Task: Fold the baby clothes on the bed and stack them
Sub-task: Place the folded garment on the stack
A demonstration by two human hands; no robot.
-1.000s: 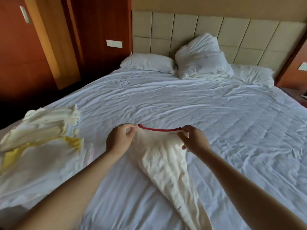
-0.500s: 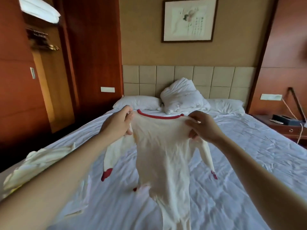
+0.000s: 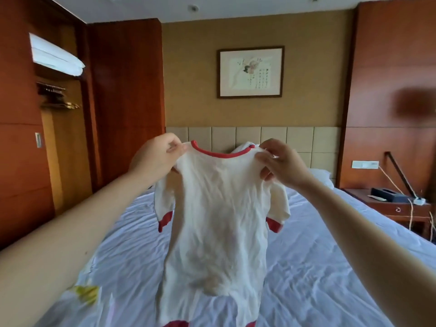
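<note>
Wood-panelled walls close the room on both sides, and one open wardrobe on the far left has one folded white bundle on its top shelf. Low on the left, one blurred white-and-yellow garment lies on the bed, partly hidden by the left forearm. The left hand is raised over the mattress, and its fingers pinch one shoulder of one cream baby suit, just beside the red neckline. The suit hangs upright and spread out between the two hands, above the middle of the bed. Its two sleeves droop at the sides, each with one red cuff, and red trim shows at its lower end at the bottom edge of the view. One framed picture hangs on the wall behind it, above the padded headboard. The right hand grips the other shoulder, its fingers curled into the cloth. Further right, one bedside table carries one dark box.
</note>
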